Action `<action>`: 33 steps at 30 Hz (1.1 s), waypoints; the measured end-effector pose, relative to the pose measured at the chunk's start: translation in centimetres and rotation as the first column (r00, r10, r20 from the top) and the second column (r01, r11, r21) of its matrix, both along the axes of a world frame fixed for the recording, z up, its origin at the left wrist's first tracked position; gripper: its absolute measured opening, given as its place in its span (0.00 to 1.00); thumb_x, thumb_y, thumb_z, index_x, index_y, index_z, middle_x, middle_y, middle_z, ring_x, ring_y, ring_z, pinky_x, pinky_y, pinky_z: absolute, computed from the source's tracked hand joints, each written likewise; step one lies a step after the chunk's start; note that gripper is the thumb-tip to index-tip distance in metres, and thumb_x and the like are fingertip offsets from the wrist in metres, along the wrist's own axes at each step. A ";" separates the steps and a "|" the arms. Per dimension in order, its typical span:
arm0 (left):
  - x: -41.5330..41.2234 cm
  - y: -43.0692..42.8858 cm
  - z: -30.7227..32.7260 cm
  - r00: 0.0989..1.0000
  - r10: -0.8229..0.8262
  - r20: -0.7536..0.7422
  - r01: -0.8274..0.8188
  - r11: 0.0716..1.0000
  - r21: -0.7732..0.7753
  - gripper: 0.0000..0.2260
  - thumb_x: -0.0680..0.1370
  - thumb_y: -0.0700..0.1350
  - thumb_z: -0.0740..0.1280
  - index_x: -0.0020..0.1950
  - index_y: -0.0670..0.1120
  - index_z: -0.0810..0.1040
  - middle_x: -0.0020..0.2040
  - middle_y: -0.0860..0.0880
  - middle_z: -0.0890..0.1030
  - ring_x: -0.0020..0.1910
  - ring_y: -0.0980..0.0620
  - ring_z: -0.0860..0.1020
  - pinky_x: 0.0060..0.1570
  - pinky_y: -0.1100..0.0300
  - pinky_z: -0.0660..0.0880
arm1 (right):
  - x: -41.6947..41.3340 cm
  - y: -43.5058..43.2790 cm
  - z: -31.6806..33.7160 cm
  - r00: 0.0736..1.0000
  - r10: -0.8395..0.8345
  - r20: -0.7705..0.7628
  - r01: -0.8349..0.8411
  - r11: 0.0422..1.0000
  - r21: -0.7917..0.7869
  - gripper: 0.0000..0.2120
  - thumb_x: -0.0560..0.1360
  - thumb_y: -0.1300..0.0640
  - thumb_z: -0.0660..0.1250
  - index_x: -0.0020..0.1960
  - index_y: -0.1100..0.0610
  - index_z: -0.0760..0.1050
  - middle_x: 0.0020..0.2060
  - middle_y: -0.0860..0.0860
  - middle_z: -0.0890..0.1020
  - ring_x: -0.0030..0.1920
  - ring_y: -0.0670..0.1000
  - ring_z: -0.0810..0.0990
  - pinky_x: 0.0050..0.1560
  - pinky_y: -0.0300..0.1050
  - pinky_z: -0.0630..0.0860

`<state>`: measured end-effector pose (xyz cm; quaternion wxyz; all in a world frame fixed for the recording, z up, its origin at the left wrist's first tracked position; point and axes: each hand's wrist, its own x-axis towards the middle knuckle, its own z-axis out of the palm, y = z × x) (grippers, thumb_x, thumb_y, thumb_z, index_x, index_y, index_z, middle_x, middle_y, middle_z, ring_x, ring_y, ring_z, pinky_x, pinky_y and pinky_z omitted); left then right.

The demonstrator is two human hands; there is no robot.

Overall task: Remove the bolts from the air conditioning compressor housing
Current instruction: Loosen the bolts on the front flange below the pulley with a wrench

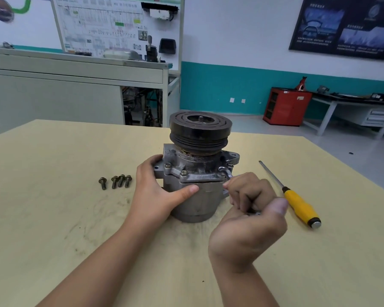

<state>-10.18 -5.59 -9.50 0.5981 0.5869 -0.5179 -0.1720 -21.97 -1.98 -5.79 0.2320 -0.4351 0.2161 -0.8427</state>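
**Wrench on flange bolt, compressor steadied upright on table**

Pale yellow table (53, 207), smudged with dark grease marks around the middle. Compressor (200, 196) stands upright near table centre, black grooved pulley (201, 129) on top, grey housing below.

Left hand (157, 191) grips the housing's left side, fingers wrapped round behind and thumb pressed flat across the front. Right hand (251, 211) is just right of the housing with its fingers curled tight round the handle of a small wrench (227, 173). Most of the handle is hidden inside the fist. The wrench's ring end sits on a bolt at the right front of the flange.

Yellow-handled screwdriver (297, 200) lies flat on the table right of the right hand. It is not touched, and its blade tip points away from the person.

Seated bolts still in the flange: one at left (167, 166), one at front (183, 173), one at far right (230, 165). Four loose bolts (115, 181) lie on the table left of the left hand, heads away from the person. Three are bunched together and one sits slightly apart on the left.
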 end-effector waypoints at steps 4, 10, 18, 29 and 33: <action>0.1 -0.2 0.0 1.000 -0.003 0.015 0.004 1.000 -0.019 0.43 0.51 0.63 0.73 0.64 0.53 0.66 0.59 0.54 0.68 0.53 0.70 0.70 0.46 0.81 0.65 | 0.8 0.1 0.0 0.981 -0.143 -0.128 0.126 0.983 -0.135 0.23 0.81 0.43 0.47 0.30 0.51 0.58 0.29 0.43 0.59 0.30 0.46 0.63 0.32 0.39 0.61; 0.2 0.0 0.3 1.000 -0.007 0.004 0.007 1.000 -0.024 0.42 0.50 0.63 0.73 0.62 0.56 0.64 0.56 0.59 0.68 0.52 0.71 0.70 0.46 0.74 0.67 | -0.5 0.1 0.5 0.998 0.069 0.001 -0.069 0.997 -0.046 0.15 0.72 0.52 0.48 0.27 0.50 0.57 0.24 0.41 0.62 0.28 0.46 0.61 0.31 0.41 0.58; 0.1 0.2 0.2 0.994 -0.084 -0.076 0.083 0.996 -0.021 0.42 0.51 0.61 0.75 0.63 0.57 0.65 0.62 0.54 0.72 0.58 0.63 0.73 0.51 0.64 0.72 | -4.5 -1.9 1.5 0.873 0.394 0.286 -0.414 0.910 0.009 0.16 0.72 0.54 0.44 0.26 0.52 0.53 0.19 0.45 0.58 0.24 0.48 0.56 0.29 0.38 0.63; 0.3 -0.1 -0.3 0.990 -0.112 -0.082 0.108 0.993 -0.047 0.42 0.54 0.59 0.79 0.64 0.55 0.65 0.63 0.51 0.72 0.58 0.61 0.74 0.44 0.78 0.70 | -7.9 -6.8 3.0 0.704 0.524 0.480 -0.650 0.748 0.135 0.13 0.63 0.50 0.53 0.22 0.53 0.56 0.18 0.48 0.54 0.22 0.47 0.50 0.25 0.35 0.57; 0.4 -0.3 -0.3 0.992 -0.104 -0.066 0.102 0.994 -0.042 0.40 0.54 0.58 0.81 0.60 0.59 0.65 0.62 0.53 0.73 0.56 0.66 0.74 0.43 0.79 0.69 | -8.2 -9.1 3.0 0.613 0.579 0.537 -0.754 0.632 0.179 0.17 0.68 0.52 0.52 0.22 0.54 0.57 0.18 0.48 0.55 0.19 0.48 0.53 0.22 0.34 0.57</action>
